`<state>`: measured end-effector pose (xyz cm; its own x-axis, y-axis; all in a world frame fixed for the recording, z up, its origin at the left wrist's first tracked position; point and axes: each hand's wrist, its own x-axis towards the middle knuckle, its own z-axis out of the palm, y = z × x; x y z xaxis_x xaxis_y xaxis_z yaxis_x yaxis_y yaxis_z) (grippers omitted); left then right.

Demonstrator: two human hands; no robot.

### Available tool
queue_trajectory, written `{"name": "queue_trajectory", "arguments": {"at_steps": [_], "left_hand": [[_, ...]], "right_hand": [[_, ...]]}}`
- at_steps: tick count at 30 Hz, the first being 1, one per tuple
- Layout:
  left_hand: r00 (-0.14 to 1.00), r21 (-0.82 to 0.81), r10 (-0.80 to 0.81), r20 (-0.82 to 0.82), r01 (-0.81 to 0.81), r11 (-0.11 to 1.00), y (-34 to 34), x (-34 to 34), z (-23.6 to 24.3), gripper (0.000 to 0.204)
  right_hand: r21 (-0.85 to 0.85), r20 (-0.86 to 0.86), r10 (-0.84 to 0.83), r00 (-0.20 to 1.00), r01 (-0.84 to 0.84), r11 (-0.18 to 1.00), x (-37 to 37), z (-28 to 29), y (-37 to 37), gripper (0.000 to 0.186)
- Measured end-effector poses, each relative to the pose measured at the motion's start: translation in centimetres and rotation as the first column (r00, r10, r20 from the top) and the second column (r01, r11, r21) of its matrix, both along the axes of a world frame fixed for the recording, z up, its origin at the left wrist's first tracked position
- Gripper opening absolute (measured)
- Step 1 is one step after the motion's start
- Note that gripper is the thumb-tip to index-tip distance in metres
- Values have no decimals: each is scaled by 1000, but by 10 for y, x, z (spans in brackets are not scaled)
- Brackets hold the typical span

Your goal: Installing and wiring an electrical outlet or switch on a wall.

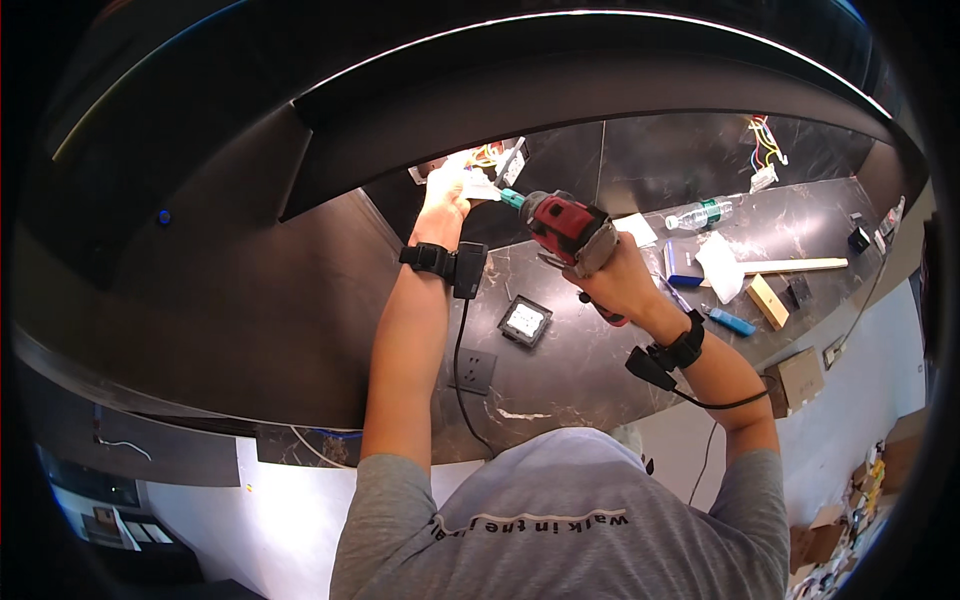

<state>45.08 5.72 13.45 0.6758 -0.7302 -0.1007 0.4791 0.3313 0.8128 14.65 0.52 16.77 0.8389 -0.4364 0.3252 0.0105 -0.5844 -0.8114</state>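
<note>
My right hand (625,280) grips a red and black cordless power driver (565,225). Its teal nose (512,198) points left and reaches the edge of a small white electrical fitting (482,187). That fitting is pinched in my left hand (449,184), whose fingertips are washed out by bright light. Just behind it, several coloured wires (488,153) come out of an opening in the dark back wall, next to a wall box (513,165). Whether the driver's tip sits in a screw cannot be made out.
A black-framed socket unit (525,321) and a dark socket plate (474,371) lie on the marble-patterned counter. To the right are a plastic bottle (700,214), a blue box (683,264), a blue-handled tool (731,321) and a wooden block (767,302). More wires (766,150) hang from the wall. A dark shelf (600,85) overhangs.
</note>
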Motion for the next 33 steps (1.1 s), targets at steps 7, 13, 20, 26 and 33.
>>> {"name": "queue_trajectory", "arguments": {"at_steps": [7,13,20,26,33], "left_hand": [[998,1,-30,60,30,1000,6,15,-11,18],[995,-50,-69,66,73,996,-4,20,-20,17],[995,-53,35,94,-30,998,-6,28,-35,20],[992,-58,111,57,-108,992,-14,21,-37,22],[989,62,118,92,-124,990,-12,12,-31,29]], "right_hand": [[99,49,17,999,-21,995,4,9,9,28],[-3,-103,11,995,-11,1000,8,12,-6,30],[-113,-79,27,996,-36,993,17,31,-2,34],[-20,-53,23,998,-24,1000,16,25,-2,36],[-54,-164,-17,986,8,998,14,30,-3,34]]}}
